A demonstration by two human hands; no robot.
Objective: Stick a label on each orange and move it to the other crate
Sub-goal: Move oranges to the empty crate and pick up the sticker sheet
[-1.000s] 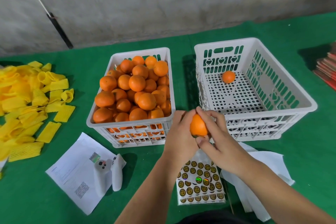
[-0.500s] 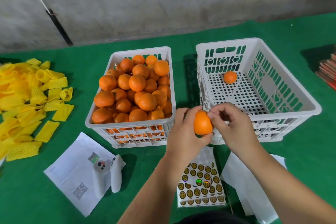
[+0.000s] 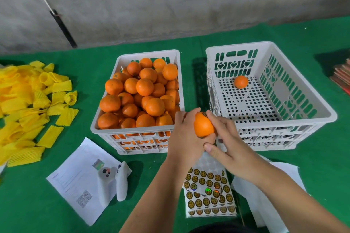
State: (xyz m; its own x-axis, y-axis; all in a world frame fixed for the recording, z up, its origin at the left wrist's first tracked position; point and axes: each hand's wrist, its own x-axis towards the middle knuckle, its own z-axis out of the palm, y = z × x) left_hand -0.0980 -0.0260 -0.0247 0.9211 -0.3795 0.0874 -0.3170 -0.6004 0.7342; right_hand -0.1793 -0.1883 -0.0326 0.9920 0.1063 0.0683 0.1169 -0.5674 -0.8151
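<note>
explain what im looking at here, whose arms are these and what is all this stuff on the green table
There is no machine here. A person wears a camera on the head, looking down at their own two arms.

The left hand grips an orange, and the right hand rests against it with a finger near a dark label on top.

On the green table stand two white crates: the full crate heaped with oranges and the right crate holding one orange. Nearer lie a label sheet, a printed paper with a white controller on it, and yellow foam nets at the left.
</note>
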